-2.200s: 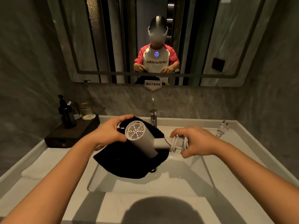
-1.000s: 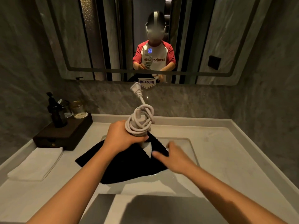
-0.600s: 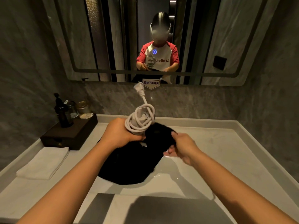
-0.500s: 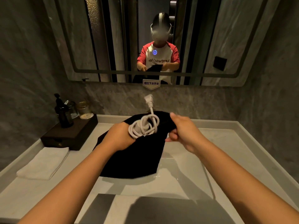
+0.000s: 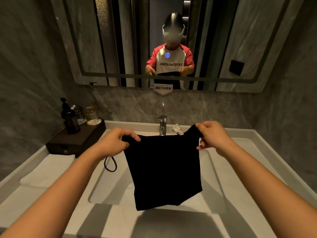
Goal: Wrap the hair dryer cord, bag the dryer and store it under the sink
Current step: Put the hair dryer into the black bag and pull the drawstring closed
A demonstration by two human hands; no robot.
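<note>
A black cloth bag (image 5: pixel 165 170) hangs upright over the sink basin (image 5: pixel 109 184), held up by its top edge. My left hand (image 5: pixel 115 143) pinches the bag's top left corner and my right hand (image 5: pixel 212 136) pinches its top right corner. The white plug (image 5: pixel 177 129) of the hair dryer cord sticks out above the bag's rim near my right hand. The dryer body and the coiled cord are hidden inside the bag. A dark drawstring loop (image 5: pixel 110 164) dangles below my left wrist.
A chrome faucet (image 5: pixel 162 125) stands behind the bag. At the back left a dark wooden tray (image 5: pixel 77 141) carries a black pump bottle (image 5: pixel 70 117) and glass jars. A folded white towel (image 5: pixel 48 172) lies on the left counter. A wall mirror (image 5: pixel 120 40) hangs above.
The coiled cord and dryer have gone down into the bag. My left hand let go of the coil and now grips the bag's rim; both hands lifted the bag upright.
</note>
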